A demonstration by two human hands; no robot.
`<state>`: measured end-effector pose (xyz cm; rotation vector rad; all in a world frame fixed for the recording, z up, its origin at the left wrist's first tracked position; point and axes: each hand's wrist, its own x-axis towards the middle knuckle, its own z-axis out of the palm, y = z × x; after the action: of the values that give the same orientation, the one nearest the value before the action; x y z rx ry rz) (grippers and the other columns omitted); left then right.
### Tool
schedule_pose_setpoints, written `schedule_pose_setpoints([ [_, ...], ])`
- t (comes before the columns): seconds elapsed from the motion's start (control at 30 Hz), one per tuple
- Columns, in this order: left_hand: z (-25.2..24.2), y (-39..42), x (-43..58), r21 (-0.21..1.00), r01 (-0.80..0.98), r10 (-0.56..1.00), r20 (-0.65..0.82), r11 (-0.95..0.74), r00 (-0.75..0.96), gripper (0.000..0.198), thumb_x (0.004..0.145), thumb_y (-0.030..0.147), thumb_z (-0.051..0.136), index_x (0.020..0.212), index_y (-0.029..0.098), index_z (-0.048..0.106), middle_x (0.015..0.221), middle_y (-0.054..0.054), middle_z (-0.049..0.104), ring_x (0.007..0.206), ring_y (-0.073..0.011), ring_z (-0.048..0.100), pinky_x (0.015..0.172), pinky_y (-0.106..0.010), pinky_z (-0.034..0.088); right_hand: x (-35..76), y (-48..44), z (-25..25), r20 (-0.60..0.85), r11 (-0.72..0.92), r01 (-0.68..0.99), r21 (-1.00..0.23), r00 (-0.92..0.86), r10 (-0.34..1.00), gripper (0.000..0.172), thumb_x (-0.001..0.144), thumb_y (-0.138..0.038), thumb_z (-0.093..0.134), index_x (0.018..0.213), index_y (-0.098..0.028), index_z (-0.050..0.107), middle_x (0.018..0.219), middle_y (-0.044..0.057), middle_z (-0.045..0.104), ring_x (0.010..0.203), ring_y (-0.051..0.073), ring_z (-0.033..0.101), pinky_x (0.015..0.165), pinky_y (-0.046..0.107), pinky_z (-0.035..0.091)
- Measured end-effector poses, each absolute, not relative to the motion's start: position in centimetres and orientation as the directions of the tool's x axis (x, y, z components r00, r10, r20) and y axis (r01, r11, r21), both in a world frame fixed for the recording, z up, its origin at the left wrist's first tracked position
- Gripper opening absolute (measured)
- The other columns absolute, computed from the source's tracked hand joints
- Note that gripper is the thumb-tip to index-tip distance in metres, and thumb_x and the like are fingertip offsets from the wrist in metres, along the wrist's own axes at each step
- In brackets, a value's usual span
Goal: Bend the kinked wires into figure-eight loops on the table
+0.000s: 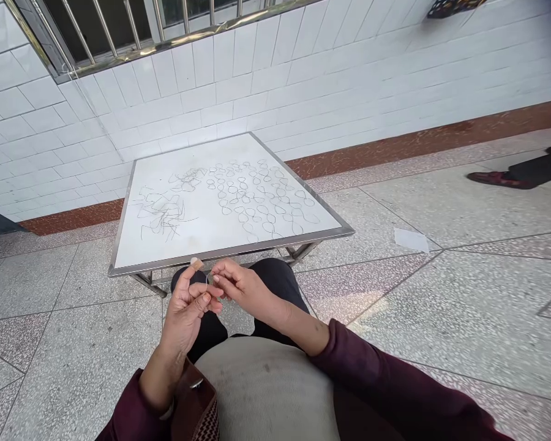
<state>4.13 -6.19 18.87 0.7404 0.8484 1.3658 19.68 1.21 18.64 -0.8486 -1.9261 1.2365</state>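
Above my lap, my left hand (190, 309) pinches a thin wire (207, 279) between thumb and fingers. Its index finger is raised and has a tan strip of tape (197, 264) wrapped near the tip. Close against it, my right hand (239, 285) has thumb and forefinger pinched on the same wire. Most of the wire is hidden by the fingers, so its shape is hard to make out. Beyond my hands, several thin bent wires (165, 214) lie tangled on the left of the white table. Rows of wire loops (257, 196), many shaped like a figure eight, cover its right half.
The low white table (197, 242) has a metal rim and stands before my knees, near a tiled wall (239, 92). A barred window (133, 27) is above. At right, a person's shoe (500, 179) and a white paper (411, 239) are on the floor.
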Motion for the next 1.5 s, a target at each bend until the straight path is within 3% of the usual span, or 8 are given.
schedule_pose_setpoints([
  [0.4,18.1,-6.2,5.2,0.9,-0.407,0.971,0.063,-0.155,-0.23,0.078,0.083,0.021,0.075,0.149,0.028,0.034,0.102,-0.005,0.078,0.091,-0.0171,0.073,0.077,-0.027,0.057,18.5,0.2,17.9,0.085,0.096,-0.012,-0.995,-0.576,0.813,0.013,0.09,-0.032,0.054,0.088,-0.023,0.045,0.068,-0.005,0.058,0.055,0.01,0.052,0.057,0.024,0.042],
  [0.53,18.4,-6.5,5.2,0.918,-0.339,0.952,0.106,-0.205,-0.288,0.078,0.084,0.022,0.075,0.15,0.03,0.032,0.111,-0.007,0.076,0.104,-0.02,0.072,0.091,-0.033,0.056,18.3,0.0,17.7,0.115,0.15,0.01,-0.989,-0.591,0.799,0.011,0.088,-0.026,0.054,0.085,-0.023,0.044,0.071,-0.004,0.058,0.062,0.011,0.052,0.059,0.024,0.04],
  [0.7,18.7,-6.8,5.4,0.953,-0.17,0.927,0.188,-0.252,-0.324,0.07,0.088,0.027,0.07,0.147,0.028,0.035,0.119,-0.011,0.073,0.113,-0.0233,0.069,0.094,-0.037,0.056,18.3,-0.1,17.5,0.162,0.239,0.037,-0.97,-0.632,0.758,0.009,0.096,-0.03,0.047,0.091,-0.022,0.049,0.077,-0.001,0.058,0.068,0.014,0.054,0.064,0.027,0.042],
  [0.93,18.4,-6.7,4.5,0.921,0.196,0.86,0.387,-0.338,-0.332,0.059,0.089,0.021,0.068,0.142,0.026,0.044,0.118,-0.01,0.073,0.112,-0.0257,0.069,0.093,-0.042,0.055,18.3,-0.7,17.2,0.348,0.545,0.14,-0.826,-0.635,0.69,0.02,0.1,-0.035,0.046,0.091,-0.022,0.058,0.082,0.005,0.062,0.083,0.021,0.053,0.076,0.034,0.046],
  [1.07,18.2,-6.5,3.7,0.881,0.332,0.855,0.434,-0.337,-0.284,0.055,0.086,0.019,0.071,0.136,0.026,0.05,0.12,-0.01,0.073,0.099,-0.0247,0.073,0.092,-0.042,0.056,18.0,-1.0,16.6,0.396,0.595,0.126,-0.794,-0.636,0.662,0.027,0.103,-0.036,0.039,0.092,-0.022,0.059,0.085,0.006,0.064,0.083,0.021,0.055,0.077,0.034,0.047],
  [1.23,18.0,-6.4,2.6,0.822,0.437,0.852,0.485,-0.366,-0.198,0.047,0.082,0.015,0.073,0.125,0.028,0.061,0.12,-0.008,0.073,0.095,-0.0236,0.075,0.095,-0.042,0.055,17.9,-1.0,16.6,0.354,0.522,0.071,-0.85,-0.657,0.666,0.022,0.103,-0.032,0.039,0.097,-0.022,0.059,0.093,0.006,0.066,0.086,0.019,0.06,0.081,0.034,0.05],
  [1.5,18.5,-6.2,2.1,0.844,0.425,0.894,0.422,-0.326,-0.152,0.04,0.081,0.014,0.073,0.119,0.025,0.069,0.116,-0.01,0.075,0.099,-0.0253,0.073,0.093,-0.039,0.056,18.2,-1.4,17.4,0.171,0.305,0.138,-0.942,-0.584,0.794,0.008,0.096,-0.026,0.05,0.089,-0.024,0.051,0.08,0.0,0.066,0.076,0.017,0.064,0.07,0.03,0.049],
])
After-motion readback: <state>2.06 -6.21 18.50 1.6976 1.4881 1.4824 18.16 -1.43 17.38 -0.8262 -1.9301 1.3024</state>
